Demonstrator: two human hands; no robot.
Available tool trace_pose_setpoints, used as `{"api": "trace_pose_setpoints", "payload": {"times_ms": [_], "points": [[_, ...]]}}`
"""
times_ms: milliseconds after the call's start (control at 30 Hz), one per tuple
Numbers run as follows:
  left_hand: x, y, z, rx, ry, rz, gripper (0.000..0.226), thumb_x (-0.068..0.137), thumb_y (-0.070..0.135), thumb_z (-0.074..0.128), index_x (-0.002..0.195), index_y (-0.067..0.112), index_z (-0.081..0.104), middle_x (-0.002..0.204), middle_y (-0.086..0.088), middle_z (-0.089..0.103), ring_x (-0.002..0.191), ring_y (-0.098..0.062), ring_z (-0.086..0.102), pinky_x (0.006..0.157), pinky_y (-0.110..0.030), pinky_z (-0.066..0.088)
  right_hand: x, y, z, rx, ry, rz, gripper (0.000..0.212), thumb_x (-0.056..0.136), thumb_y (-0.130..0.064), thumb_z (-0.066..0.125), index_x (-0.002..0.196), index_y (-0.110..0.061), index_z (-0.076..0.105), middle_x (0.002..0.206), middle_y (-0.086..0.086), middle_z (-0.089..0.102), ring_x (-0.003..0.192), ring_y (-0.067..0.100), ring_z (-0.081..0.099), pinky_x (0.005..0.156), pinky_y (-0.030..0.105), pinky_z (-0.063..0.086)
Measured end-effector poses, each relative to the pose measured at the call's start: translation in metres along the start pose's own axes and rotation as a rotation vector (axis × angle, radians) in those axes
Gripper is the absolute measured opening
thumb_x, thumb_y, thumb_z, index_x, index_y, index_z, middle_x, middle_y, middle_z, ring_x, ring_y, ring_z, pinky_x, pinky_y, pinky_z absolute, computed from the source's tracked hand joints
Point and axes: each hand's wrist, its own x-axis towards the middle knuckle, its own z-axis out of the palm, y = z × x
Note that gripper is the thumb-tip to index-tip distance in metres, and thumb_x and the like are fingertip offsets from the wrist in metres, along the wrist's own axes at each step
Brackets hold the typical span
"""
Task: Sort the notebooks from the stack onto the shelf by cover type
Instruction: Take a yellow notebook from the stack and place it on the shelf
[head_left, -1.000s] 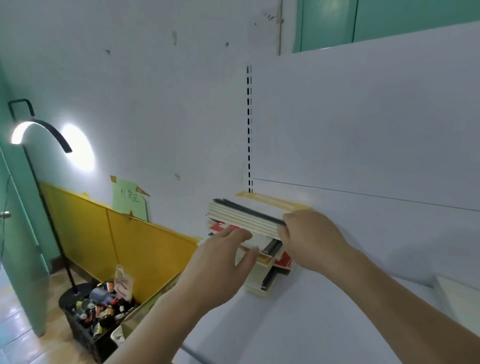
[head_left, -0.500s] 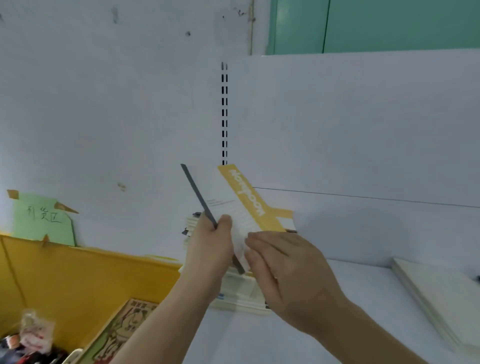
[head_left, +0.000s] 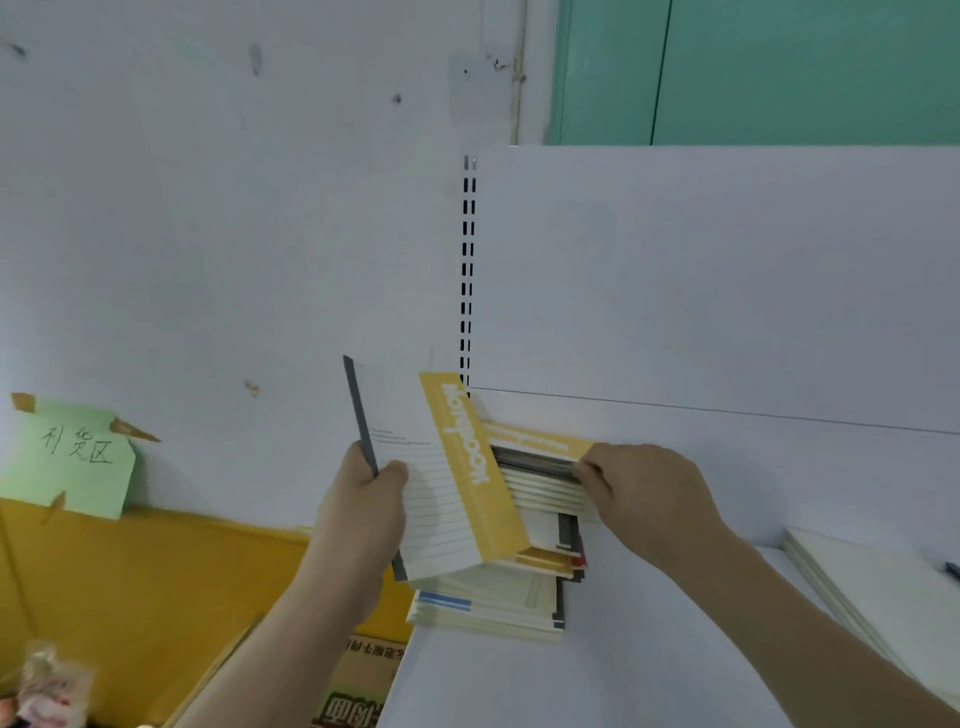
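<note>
1. The white shelf carried everything, and the stack of notebooks sat at its left end, close against the back panel; I take the stack as the landmark for all places below.
2. The stack was tall and mixed, with yellow, red, blue-striped and dark-spined covers showing, so most of the sorting seemed left to do.
3. Well to the right of the stack lay a low pile of pale notebooks, perhaps one cover type already begun; no other sorted group was visible.
4. Just left of and in front of the stack, a white lined notebook with a yellow band stood tilted, lifted clear of the top.
5. The left hand held it from the stack's left side, forearm reaching up from below, thumb on the cover and fingers curled round the dark spine.
6. The right hand reached in from the stack's right, its fingers pinching the edge of the top yellow notebook, which lay on the stack, not yet raised.
</note>
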Motion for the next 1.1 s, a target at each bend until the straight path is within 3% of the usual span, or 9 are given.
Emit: {"api": "trace_pose_setpoints", "payload": {"times_ms": [133,300,433,500,633,800,867,1000,1100], "points": [[-0.001,0.006,0.004,-0.071,0.019,0.001,0.02,0.107,0.02,0.041,0.101,0.035,0.054,0.108,0.0,0.065,0.099,-0.026,0.063,0.079,-0.047,0.056,-0.004,0.005,-0.012,0.097,0.292,0.13,0.035,0.102,-0.04,0.037,0.086,-0.02,0.06,0.058,-0.01,0.05,0.049,0.014,0.047,0.046,0.028,0.033],[-0.011,0.005,0.023,-0.101,-0.002,-0.009,0.018,0.107,0.026,0.041,0.103,0.035,0.056,0.11,-0.002,0.068,0.099,-0.028,0.066,0.087,-0.055,0.057,-0.018,-0.005,-0.033,0.283,0.575,0.12,0.031,0.1,-0.032,0.051,0.075,-0.016,0.061,0.053,-0.004,0.056,0.045,0.022,0.053,0.045,0.033,0.045],[-0.023,0.005,0.048,-0.158,-0.073,0.032,0.023,0.103,0.049,0.045,0.105,0.032,0.061,0.103,-0.004,0.073,0.094,-0.026,0.071,0.08,-0.049,0.059,-0.045,-0.06,-0.016,0.201,0.549,-0.084,0.031,0.097,-0.032,0.045,0.075,-0.02,0.063,0.064,-0.003,0.062,0.058,0.022,0.06,0.049,0.033,0.047],[-0.026,0.0,0.058,-0.175,-0.126,0.061,0.03,0.096,0.059,0.051,0.107,0.034,0.064,0.1,0.006,0.076,0.096,-0.018,0.072,0.083,-0.042,0.057,-0.057,-0.081,-0.001,0.211,0.539,-0.22,0.023,0.092,-0.022,0.05,0.082,-0.015,0.069,0.081,0.003,0.07,0.073,0.022,0.067,0.064,0.033,0.054],[-0.022,-0.008,0.055,-0.168,-0.101,0.054,0.011,0.102,0.032,0.055,0.107,0.036,0.064,0.092,0.014,0.077,0.086,-0.013,0.075,0.079,-0.042,0.062,-0.068,-0.082,0.006,0.359,0.502,-0.297,0.024,0.09,-0.02,0.052,0.098,-0.011,0.074,0.108,0.004,0.073,0.102,0.019,0.068,0.091,0.034,0.053],[-0.011,-0.009,0.037,-0.092,0.014,0.127,0.007,0.098,0.033,0.062,0.102,0.038,0.064,0.094,0.011,0.076,0.091,-0.021,0.072,0.076,-0.05,0.062,-0.044,-0.038,-0.004,0.413,0.533,-0.108,0.027,0.095,-0.024,0.045,0.104,-0.013,0.068,0.1,0.001,0.07,0.095,0.02,0.063,0.082,0.035,0.052],[-0.01,-0.009,0.029,-0.088,0.041,0.112,0.006,0.097,0.034,0.063,0.1,0.039,0.064,0.093,0.011,0.076,0.092,-0.022,0.072,0.078,-0.053,0.061,-0.029,-0.021,-0.001,0.386,0.436,0.049,0.032,0.096,-0.023,0.041,0.115,-0.013,0.065,0.112,0.002,0.068,0.107,0.021,0.06,0.089,0.034,0.051],[-0.006,-0.011,0.015,-0.089,0.094,0.076,0.004,0.097,0.034,0.063,0.1,0.037,0.064,0.097,0.007,0.075,0.094,-0.025,0.071,0.081,-0.056,0.06,-0.001,0.001,0.013,0.295,-0.073,0.051,0.049,0.104,-0.033,0.035,0.148,-0.012,0.038,0.154,0.0,0.035,0.145,0.019,0.026,0.116,0.029,0.023],[-0.002,-0.012,0.007,-0.091,0.122,0.055,0.004,0.098,0.034,0.063,0.1,0.036,0.064,0.097,0.004,0.075,0.093,-0.027,0.071,0.079,-0.056,0.06,0.011,0.002,0.018,0.301,-0.249,-0.052,0.031,0.104,-0.037,0.033,0.104,-0.02,0.059,0.109,-0.01,0.061,0.108,0.022,0.056,0.086,0.03,0.043]]}}
